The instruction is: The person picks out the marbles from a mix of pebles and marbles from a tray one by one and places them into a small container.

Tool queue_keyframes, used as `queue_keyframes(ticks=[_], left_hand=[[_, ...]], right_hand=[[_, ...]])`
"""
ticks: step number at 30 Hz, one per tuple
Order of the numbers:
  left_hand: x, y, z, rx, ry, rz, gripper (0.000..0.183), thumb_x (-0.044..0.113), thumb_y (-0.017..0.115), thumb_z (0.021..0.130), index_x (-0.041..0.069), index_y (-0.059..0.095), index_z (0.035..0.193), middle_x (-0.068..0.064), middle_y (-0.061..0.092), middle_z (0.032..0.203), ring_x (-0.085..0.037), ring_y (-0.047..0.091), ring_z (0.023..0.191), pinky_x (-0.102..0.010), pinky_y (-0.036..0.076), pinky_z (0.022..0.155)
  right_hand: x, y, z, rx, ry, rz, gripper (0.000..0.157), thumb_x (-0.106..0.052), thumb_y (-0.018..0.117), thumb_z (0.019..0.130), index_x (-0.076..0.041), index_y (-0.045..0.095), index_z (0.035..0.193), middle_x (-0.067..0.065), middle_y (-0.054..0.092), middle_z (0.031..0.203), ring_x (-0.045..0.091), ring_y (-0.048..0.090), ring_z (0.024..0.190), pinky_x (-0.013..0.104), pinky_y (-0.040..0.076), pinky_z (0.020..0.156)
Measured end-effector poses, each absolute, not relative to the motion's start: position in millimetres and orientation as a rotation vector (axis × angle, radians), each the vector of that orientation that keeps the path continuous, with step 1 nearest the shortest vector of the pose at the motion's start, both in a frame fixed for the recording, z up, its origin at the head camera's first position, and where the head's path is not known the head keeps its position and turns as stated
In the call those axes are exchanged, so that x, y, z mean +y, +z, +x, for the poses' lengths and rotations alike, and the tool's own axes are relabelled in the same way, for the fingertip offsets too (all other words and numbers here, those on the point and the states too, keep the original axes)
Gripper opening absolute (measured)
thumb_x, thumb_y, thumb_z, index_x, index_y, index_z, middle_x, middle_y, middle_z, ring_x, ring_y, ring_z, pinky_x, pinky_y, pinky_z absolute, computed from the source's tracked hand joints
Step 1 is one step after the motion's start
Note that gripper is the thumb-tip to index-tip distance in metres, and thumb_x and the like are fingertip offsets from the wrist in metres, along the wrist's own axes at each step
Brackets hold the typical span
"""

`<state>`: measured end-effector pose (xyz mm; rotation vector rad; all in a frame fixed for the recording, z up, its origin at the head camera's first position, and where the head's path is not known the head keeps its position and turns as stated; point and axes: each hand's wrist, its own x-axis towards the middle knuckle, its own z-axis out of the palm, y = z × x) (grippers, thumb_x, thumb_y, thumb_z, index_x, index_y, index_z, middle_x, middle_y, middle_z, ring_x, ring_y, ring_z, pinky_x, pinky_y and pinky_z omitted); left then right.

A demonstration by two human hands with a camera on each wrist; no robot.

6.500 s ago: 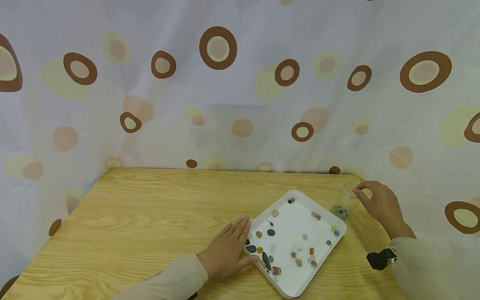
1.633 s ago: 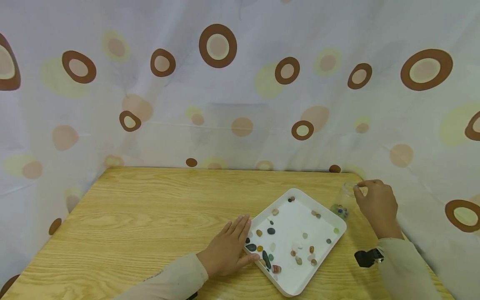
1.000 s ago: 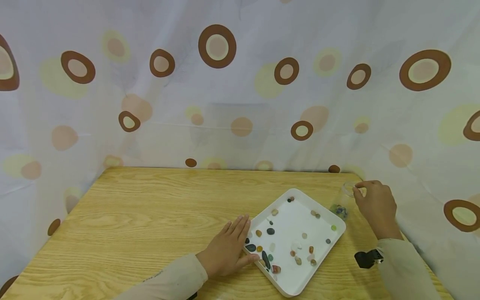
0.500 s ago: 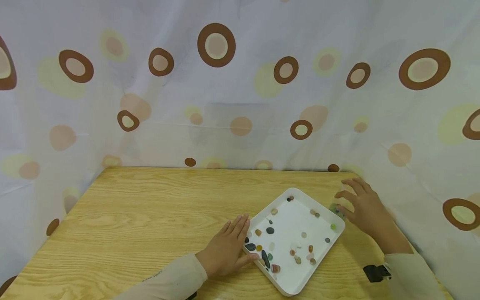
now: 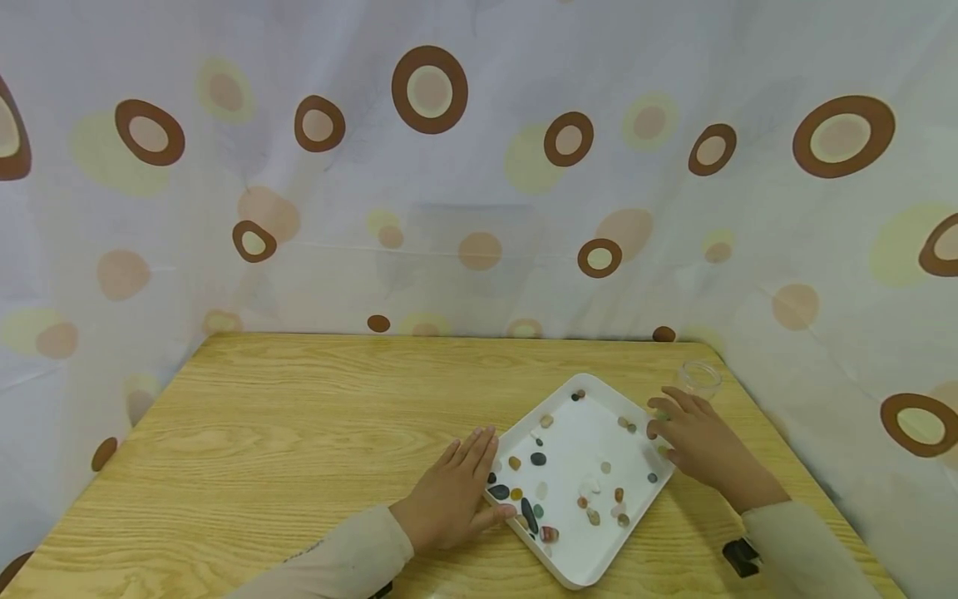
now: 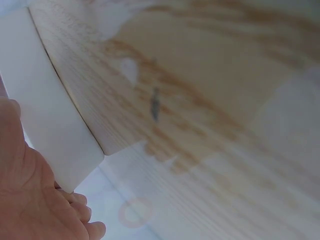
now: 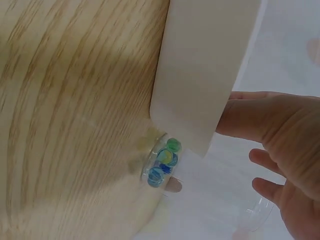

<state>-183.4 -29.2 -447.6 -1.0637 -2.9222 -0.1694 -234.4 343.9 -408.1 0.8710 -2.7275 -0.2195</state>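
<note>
A white rectangular tray (image 5: pixel 572 437) lies angled on the table, with several stones scattered over its floor. My left hand (image 5: pixel 452 499) rests on its left rim, fingers straight and thumb over the edge. My right hand (image 5: pixel 696 441) hangs over the right corner, fingers spread and bent down beside a yellow-green marble (image 5: pixel 663 451), which they partly hide. In the right wrist view the thumb side of that hand (image 7: pixel 295 135) reaches over the tray wall. Behind it stands a clear jar (image 5: pixel 701 383), with blue and green marbles (image 7: pixel 165 161) at its bottom.
Dark oval stones (image 5: pixel 499 492) cluster at the tray's left corner, and brown and pale ones (image 5: pixel 594 517) sit nearer its lower right side. The wooden table (image 5: pixel 314 416) reaches back to a spotted curtain (image 5: pixel 479 166).
A blue marble beside the yellow-green one has left the tray. The right hand pinched something small at the jar's mouth, then opened and moved down-left to the tray corner. The left hand stays put.
</note>
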Motion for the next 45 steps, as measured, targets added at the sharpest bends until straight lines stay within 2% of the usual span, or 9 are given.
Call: queue_keyframes(ticks=[8,13,16,21,26,32,36,40,45], left_hand=[[-31,-448,-184,-2.907,-0.182,-1.074,0.09,0.067,0.02,0.095,-0.002,0.017,0.152,-0.017,0.014,0.159,-0.029,0.015,0.147,-0.045,0.022,0.116],[-31,-449,-185,-2.898,-0.178,-1.081,0.09,0.068,0.02,0.095,-0.002,0.018,0.151,-0.017,0.014,0.159,-0.029,0.015,0.146,-0.046,0.022,0.116],[-31,-449,-185,-2.903,-0.164,-1.079,0.09,0.068,0.021,0.095,-0.002,0.018,0.152,-0.016,0.014,0.159,-0.029,0.015,0.146,-0.045,0.022,0.116],[-30,-447,-184,-2.916,-0.147,-1.066,0.089,0.067,0.022,0.095,-0.001,0.017,0.152,-0.015,0.014,0.159,-0.027,0.015,0.147,-0.044,0.021,0.116],[-29,-447,-184,-2.928,-0.14,-1.061,0.089,0.067,0.022,0.095,0.0,0.017,0.152,-0.015,0.014,0.159,-0.027,0.014,0.147,-0.044,0.021,0.116],[-29,-447,-184,-2.941,-0.148,-1.059,0.09,0.068,0.021,0.094,0.0,0.016,0.153,-0.015,0.013,0.16,-0.027,0.013,0.147,-0.044,0.02,0.116],[-28,-446,-183,-2.956,-0.163,-1.062,0.089,0.068,0.023,0.095,0.0,0.016,0.152,-0.015,0.012,0.16,-0.027,0.013,0.147,-0.045,0.021,0.116],[-28,-444,-182,-2.973,-0.18,-1.056,0.089,0.067,0.024,0.095,0.0,0.015,0.153,-0.014,0.011,0.16,-0.027,0.012,0.147,-0.045,0.02,0.116],[-28,-445,-183,-2.953,-0.184,-1.059,0.089,0.067,0.023,0.095,0.0,0.016,0.152,-0.015,0.012,0.16,-0.028,0.013,0.147,-0.046,0.02,0.116]], right_hand=[[337,-406,-241,-2.775,-0.291,0.899,0.029,-0.008,0.087,0.063,-0.017,0.065,0.078,0.015,0.06,0.116,0.041,0.049,0.116,0.053,0.046,0.087],[332,-405,-245,-2.831,-0.324,0.906,0.027,-0.003,0.086,0.064,-0.015,0.065,0.076,0.007,0.062,0.096,0.031,0.057,0.096,0.042,0.05,0.075],[332,-406,-248,-2.864,-0.322,0.905,0.026,0.002,0.083,0.067,-0.014,0.064,0.076,0.002,0.058,0.086,0.026,0.056,0.086,0.038,0.05,0.07],[332,-408,-251,-2.886,-0.335,0.904,0.027,0.009,0.078,0.07,-0.013,0.063,0.073,0.0,0.056,0.081,0.023,0.054,0.08,0.036,0.049,0.067],[333,-411,-254,-2.866,-0.364,0.922,0.027,0.006,0.077,0.073,-0.015,0.06,0.068,0.0,0.052,0.078,0.021,0.051,0.076,0.033,0.047,0.063],[336,-417,-258,-2.828,-0.408,0.922,0.026,-0.007,0.076,0.078,-0.016,0.058,0.063,0.002,0.054,0.08,0.023,0.052,0.079,0.035,0.046,0.063],[336,-419,-256,-2.787,-0.387,0.918,0.03,-0.001,0.076,0.077,-0.018,0.056,0.063,0.009,0.061,0.098,0.03,0.056,0.093,0.039,0.048,0.066],[333,-412,-250,-2.721,-0.358,0.934,0.03,0.0,0.08,0.072,-0.018,0.057,0.068,0.016,0.059,0.118,0.037,0.053,0.11,0.045,0.049,0.073],[333,-401,-248,-2.625,-0.3,0.961,0.029,-0.009,0.086,0.066,-0.017,0.061,0.079,0.016,0.057,0.122,0.037,0.05,0.115,0.049,0.05,0.075]])
